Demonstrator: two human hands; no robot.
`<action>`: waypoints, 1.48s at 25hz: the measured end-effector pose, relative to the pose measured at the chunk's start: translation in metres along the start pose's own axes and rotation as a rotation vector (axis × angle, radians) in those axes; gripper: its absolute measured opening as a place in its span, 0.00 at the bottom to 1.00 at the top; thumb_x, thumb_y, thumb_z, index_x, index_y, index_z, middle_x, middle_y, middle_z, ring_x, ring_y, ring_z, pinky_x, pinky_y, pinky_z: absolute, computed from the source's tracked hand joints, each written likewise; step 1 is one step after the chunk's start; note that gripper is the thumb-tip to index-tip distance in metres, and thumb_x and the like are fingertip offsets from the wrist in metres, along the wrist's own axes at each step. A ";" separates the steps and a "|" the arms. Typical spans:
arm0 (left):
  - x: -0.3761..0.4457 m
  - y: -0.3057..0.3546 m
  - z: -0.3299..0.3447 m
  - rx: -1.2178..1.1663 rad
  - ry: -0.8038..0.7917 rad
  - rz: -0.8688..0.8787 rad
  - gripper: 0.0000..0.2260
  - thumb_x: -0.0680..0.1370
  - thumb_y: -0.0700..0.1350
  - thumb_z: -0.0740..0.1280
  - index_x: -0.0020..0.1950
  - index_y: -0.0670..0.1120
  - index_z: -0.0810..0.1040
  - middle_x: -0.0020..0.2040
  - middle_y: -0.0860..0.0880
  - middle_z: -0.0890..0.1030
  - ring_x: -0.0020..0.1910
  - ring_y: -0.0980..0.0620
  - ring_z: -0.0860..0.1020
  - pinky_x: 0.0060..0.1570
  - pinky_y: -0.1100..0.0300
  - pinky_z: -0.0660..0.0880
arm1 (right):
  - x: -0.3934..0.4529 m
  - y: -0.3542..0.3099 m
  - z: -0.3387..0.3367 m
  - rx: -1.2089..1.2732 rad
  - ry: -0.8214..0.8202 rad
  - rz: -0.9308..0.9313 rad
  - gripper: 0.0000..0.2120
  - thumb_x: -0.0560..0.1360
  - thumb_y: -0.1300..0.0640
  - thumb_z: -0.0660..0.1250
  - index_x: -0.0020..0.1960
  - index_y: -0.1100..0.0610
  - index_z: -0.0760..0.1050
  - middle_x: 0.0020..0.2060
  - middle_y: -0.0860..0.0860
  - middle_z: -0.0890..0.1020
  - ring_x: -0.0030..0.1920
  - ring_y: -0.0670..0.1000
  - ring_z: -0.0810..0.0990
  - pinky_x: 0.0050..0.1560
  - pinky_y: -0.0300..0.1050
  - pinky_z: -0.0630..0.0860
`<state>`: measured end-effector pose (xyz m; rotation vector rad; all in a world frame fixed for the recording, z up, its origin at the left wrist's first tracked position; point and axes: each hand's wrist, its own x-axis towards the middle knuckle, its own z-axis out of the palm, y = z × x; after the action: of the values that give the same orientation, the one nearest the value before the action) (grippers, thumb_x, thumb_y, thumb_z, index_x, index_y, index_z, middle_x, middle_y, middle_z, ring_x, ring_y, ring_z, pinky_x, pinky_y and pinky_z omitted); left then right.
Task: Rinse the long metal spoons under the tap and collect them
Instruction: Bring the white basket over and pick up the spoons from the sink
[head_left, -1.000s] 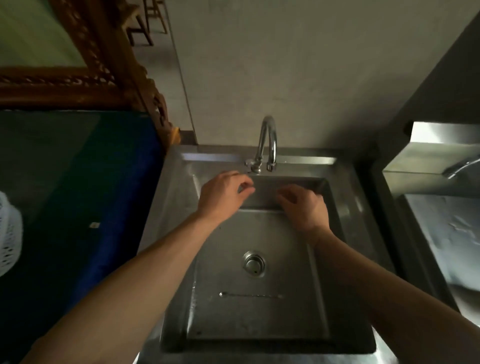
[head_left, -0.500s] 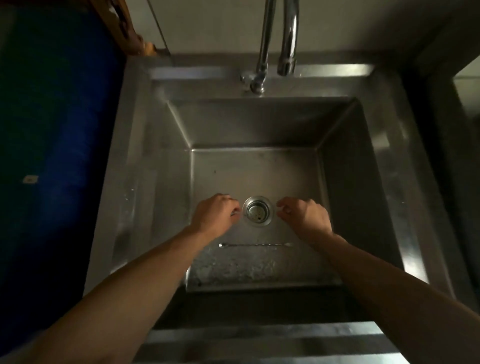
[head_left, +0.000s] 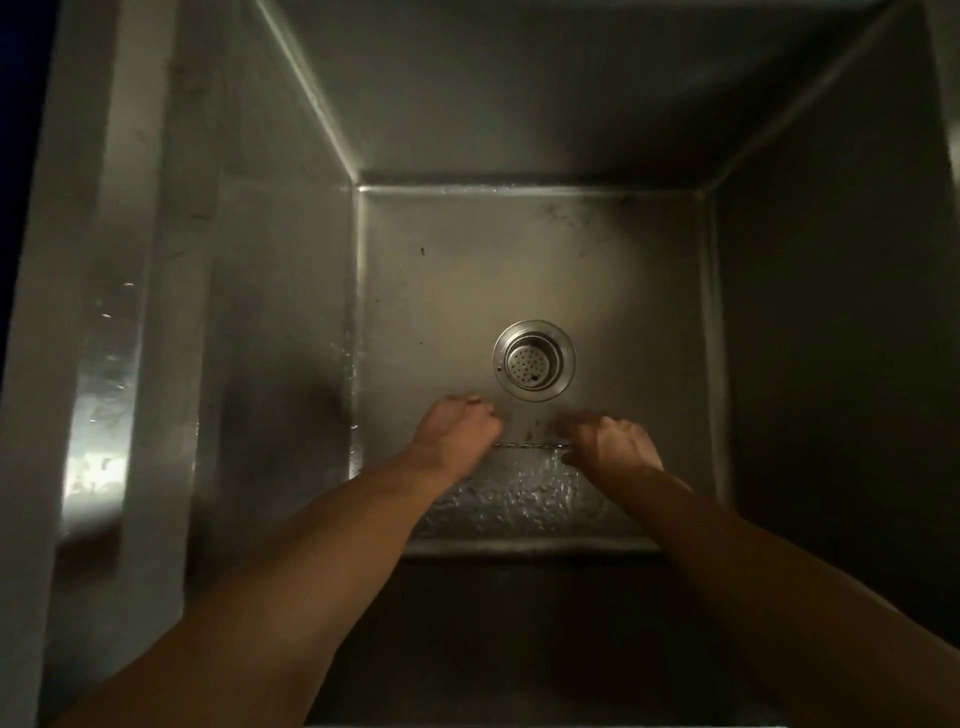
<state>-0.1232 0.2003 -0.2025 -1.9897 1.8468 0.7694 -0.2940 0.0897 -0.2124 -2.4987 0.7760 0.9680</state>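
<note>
A steel sink (head_left: 291, 322) holds a thin long metal spoon (head_left: 530, 445) lying flat on its wet floor, just nearer than the drain strainer (head_left: 534, 360).

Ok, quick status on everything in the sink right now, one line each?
Long metal spoon: lying flat on the sink floor, crosswise, near the front wall, both ends hidden by the hands.
Left hand: down at the spoon's left end, fingers curled; grip cannot be confirmed.
Right hand: at the spoon's right end, fingers curled; grip cannot be confirmed.
Drain strainer: seated in the drain.
Sink: wet along the front of the floor.
</note>
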 end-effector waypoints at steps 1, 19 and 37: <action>0.001 0.002 0.003 0.027 -0.001 -0.006 0.13 0.74 0.36 0.64 0.57 0.45 0.79 0.55 0.46 0.80 0.58 0.45 0.76 0.51 0.55 0.73 | 0.003 -0.001 0.007 0.009 -0.001 -0.006 0.19 0.80 0.46 0.59 0.70 0.46 0.66 0.66 0.52 0.74 0.63 0.55 0.74 0.59 0.47 0.70; -0.033 -0.002 -0.077 0.126 0.270 -0.073 0.13 0.70 0.42 0.67 0.54 0.44 0.76 0.50 0.45 0.82 0.49 0.45 0.80 0.46 0.53 0.73 | -0.037 0.008 -0.089 -0.076 0.349 -0.146 0.13 0.80 0.53 0.55 0.62 0.52 0.70 0.56 0.53 0.78 0.52 0.58 0.80 0.38 0.48 0.70; -0.288 -0.069 -0.327 -0.077 0.778 -0.400 0.05 0.78 0.49 0.62 0.49 0.51 0.76 0.48 0.51 0.78 0.51 0.48 0.75 0.47 0.52 0.68 | -0.195 -0.082 -0.391 -0.171 0.821 -0.369 0.12 0.79 0.45 0.58 0.53 0.48 0.77 0.51 0.49 0.81 0.50 0.54 0.82 0.42 0.47 0.75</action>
<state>-0.0059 0.2565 0.2193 -2.8431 1.6485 -0.0834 -0.1668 0.0315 0.2095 -3.0386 0.3981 -0.1585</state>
